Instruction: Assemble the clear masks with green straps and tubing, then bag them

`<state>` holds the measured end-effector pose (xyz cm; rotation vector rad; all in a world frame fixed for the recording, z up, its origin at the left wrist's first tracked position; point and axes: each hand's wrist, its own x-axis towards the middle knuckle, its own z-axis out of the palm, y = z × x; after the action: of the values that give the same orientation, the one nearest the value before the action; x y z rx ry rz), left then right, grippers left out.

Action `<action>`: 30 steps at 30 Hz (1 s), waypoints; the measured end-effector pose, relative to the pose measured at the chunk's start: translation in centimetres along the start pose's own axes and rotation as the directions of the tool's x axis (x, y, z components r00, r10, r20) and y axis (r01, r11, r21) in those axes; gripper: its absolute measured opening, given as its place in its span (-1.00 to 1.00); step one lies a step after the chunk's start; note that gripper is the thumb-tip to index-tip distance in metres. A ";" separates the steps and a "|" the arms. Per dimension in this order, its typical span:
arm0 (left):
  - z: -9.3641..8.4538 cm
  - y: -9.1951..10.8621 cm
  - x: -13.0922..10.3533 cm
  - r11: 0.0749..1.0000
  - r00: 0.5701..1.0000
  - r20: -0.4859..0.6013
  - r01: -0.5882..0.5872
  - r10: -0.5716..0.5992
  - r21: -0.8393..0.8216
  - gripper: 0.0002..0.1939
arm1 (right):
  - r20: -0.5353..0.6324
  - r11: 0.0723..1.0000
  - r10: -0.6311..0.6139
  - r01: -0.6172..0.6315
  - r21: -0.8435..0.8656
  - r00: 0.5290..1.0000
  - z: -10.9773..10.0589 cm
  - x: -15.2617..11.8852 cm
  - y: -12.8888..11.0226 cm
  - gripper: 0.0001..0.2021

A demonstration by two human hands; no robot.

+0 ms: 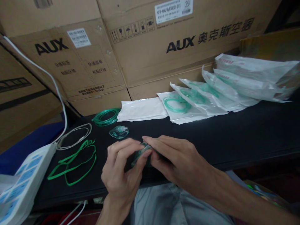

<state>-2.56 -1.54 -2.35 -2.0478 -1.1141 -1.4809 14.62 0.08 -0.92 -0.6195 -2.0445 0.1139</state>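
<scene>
Both my hands meet over the front of the black table, pinching a translucent greenish plastic piece [138,154], possibly an oxygen mask. My left hand [122,165] grips its left side with thumb and fingers. From the right, my right hand [174,154] closes on the same piece, and the fingers hide much of it. Just beyond my left hand lies a small clear green mask-like plastic part [119,132]. Farther back is a coil of green tubing [106,117], beside a flat white pouch [142,109]. Green elastic straps [67,170] lie loosely to the left.
Several clear-and-white packets with green tubing [177,104] overlap along the back right. Large cardboard boxes [140,56] wall off the rear. A white power strip [25,181] and a looped pale cable [75,136] occupy the left. The table's front edge [234,164] runs above my lap.
</scene>
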 end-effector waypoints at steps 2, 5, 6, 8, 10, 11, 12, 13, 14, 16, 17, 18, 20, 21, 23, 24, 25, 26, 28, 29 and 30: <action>0.0 0.0 0.0 1.000 1.000 0.015 -0.010 0.010 -0.010 -0.82 | 0.002 0.998 -0.017 0.017 -0.061 1.000 0.1 0.1 0.1 -0.73; 0.0 0.0 0.0 0.998 0.998 0.020 -0.052 0.053 -0.018 -0.82 | 0.005 0.992 -0.034 0.035 -0.121 0.999 0.2 0.1 0.1 -0.74; 0.0 0.0 0.0 0.998 0.998 0.009 -0.056 0.056 -0.020 -0.83 | -0.002 0.993 -0.031 0.031 -0.110 1.000 0.2 0.1 0.0 -0.75; -0.1 0.1 0.0 0.999 0.999 -0.027 -0.040 0.040 -0.023 -0.85 | -0.006 0.998 -0.004 0.004 -0.058 1.000 0.2 0.0 -0.1 -0.78; -0.1 0.1 0.0 1.000 0.999 -0.047 -0.006 0.005 -0.031 -0.87 | 0.008 0.999 0.013 -0.013 -0.036 1.000 0.3 0.0 -0.3 -0.80; 0.0 0.1 0.0 0.999 0.999 -0.045 0.011 -0.013 -0.031 -0.88 | 0.019 0.998 0.005 -0.004 -0.058 1.000 0.3 0.0 -0.3 -0.80; 0.0 0.1 0.0 0.999 0.999 -0.034 0.026 -0.027 -0.026 -0.90 | 0.032 0.995 -0.014 0.017 -0.099 0.999 0.3 0.0 -0.3 -0.79; 0.0 0.1 0.0 0.999 0.999 -0.020 0.036 -0.036 -0.018 -0.92 | 0.042 0.988 -0.040 0.046 -0.148 0.998 0.3 0.0 -0.3 -0.77; 0.0 0.1 0.0 0.999 0.999 -0.009 0.039 -0.039 -0.009 -0.93 | 0.054 0.978 -0.067 0.076 -0.193 0.996 0.3 -0.1 -0.3 -0.75; 0.1 0.1 0.1 0.999 0.999 0.009 0.037 -0.037 0.007 -0.94 | 0.074 0.962 -0.103 0.119 -0.247 0.992 0.4 -0.1 -0.2 -0.72; 0.1 0.0 0.2 0.999 0.999 0.017 0.035 -0.035 0.010 -0.94 | 0.083 0.958 -0.109 0.128 -0.259 0.990 0.4 -0.1 -0.1 -0.71; 0.1 0.0 0.2 0.999 0.999 0.026 0.035 -0.035 0.011 -0.95 | 0.089 0.956 -0.109 0.129 -0.265 0.990 0.4 -0.1 -0.1 -0.70; 0.1 0.0 0.4 0.999 0.998 0.050 0.039 -0.040 0.013 -0.95 | 0.098 0.958 -0.095 0.118 -0.261 0.991 0.3 -0.1 0.0 -0.71; 0.1 0.1 0.4 0.999 0.997 0.062 0.042 -0.043 0.012 -0.95 | 0.099 0.963 -0.082 0.104 -0.249 0.992 0.3 -0.1 0.0 -0.71; 0.1 0.1 0.5 0.998 0.995 0.082 0.056 -0.057 0.007 -0.95 | 0.091 0.978 -0.039 0.056 -0.202 0.995 0.3 -0.1 0.0 -0.73; 0.2 0.1 0.5 0.998 0.994 0.087 0.065 -0.065 0.006 -0.96 | 0.086 0.986 -0.008 0.022 -0.166 0.996 0.3 -0.1 0.0 -0.74; 0.2 0.1 0.5 0.997 0.993 0.091 0.072 -0.072 0.005 -0.96 | 0.083 0.992 0.031 -0.020 -0.124 0.996 0.4 -0.2 0.0 -0.75; 0.3 0.0 0.5 0.997 0.992 0.096 0.078 -0.077 0.002 -0.96 | 0.085 0.995 0.072 -0.065 -0.077 0.994 0.5 -0.2 0.0 -0.76; 0.4 0.0 0.5 0.996 0.991 0.108 0.084 -0.082 -0.006 -0.96 | 0.113 0.989 0.147 -0.150 0.012 0.983 0.8 -0.3 0.2 -0.75; 0.5 0.0 0.5 0.996 0.990 0.117 0.084 -0.082 -0.010 -0.95 | 0.133 0.982 0.175 -0.182 0.044 0.976 0.9 -0.3 0.3 -0.74; 0.5 0.0 0.5 0.996 0.988 0.127 0.086 -0.083 -0.015 -0.95 | 0.150 0.977 0.191 -0.202 0.062 0.970 1.1 -0.3 0.5 -0.73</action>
<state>-2.21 -1.00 -2.10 -2.1589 -1.2540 -1.4238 14.02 0.50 -1.92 -0.7842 -2.1013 0.3614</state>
